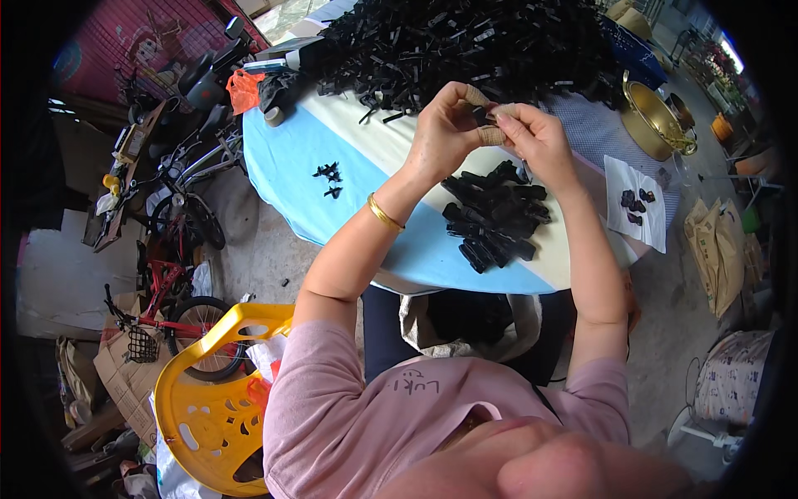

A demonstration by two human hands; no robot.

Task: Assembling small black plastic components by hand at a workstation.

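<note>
Hands (486,125) pinch 1 small black part (486,117) together above the tabletop (291,179), a modest finished stack (496,216) just below them and a far larger loose heap (465,46) seemingly left.

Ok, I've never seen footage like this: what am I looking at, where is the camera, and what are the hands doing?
There is no machine here: a person works with bare hands. The single picture comes from a fisheye camera on the person's head, looking down, so straight edges bend and the forearms rise from below. The left hand and right hand meet above a round table covered in blue and white, their taped fingers pinching a small black part between them. Below the hands lies a small pile of black parts; a big heap fills the far side, and a few loose bits lie to the left. A yellow chair stands by the person's left side.
</note>
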